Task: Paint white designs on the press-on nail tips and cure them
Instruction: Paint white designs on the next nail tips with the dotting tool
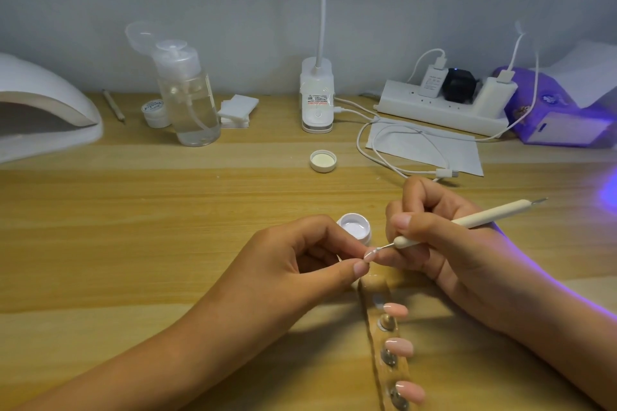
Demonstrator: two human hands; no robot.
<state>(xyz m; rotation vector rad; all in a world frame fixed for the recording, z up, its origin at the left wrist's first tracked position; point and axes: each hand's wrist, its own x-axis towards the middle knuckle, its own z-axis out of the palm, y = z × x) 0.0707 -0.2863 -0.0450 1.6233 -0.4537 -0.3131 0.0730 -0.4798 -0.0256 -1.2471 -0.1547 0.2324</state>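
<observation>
**Dotting pen on nail tip, both hands engaged**

- Left hand [300, 264]: grip closed to a thumb-and-forefinger pinch on one pink nail tip [370, 255], held just above the worktop [133, 227], front centre.
- Right hand [444, 243]: pen-style grip, fingers curled round a white dotting pen [467, 222]. Its metal point sits on the pinched nail tip, white blob at the end.
- Open pot of white gel [354, 229] stands just behind the fingertips. Its lid [323, 161] lies upside down further back, well apart.
- Holder strip [384, 344] runs toward the camera under the hands. Three more pink tips on it: [395, 310], [399, 346], [410, 392]. Metal studs show beside them.
- White curing lamp [43, 110] at far left, opening facing right.
- Back row, left to right: wooden stick [113, 107], small jar [154, 113], clear pump bottle [190, 100], stack of white pads [237, 110], desk lamp base [317, 97], power strip [444, 107] with three plugs in, purple pack [551, 117].
- Violet glow on the right edge and along the right forearm; source unclear.
</observation>
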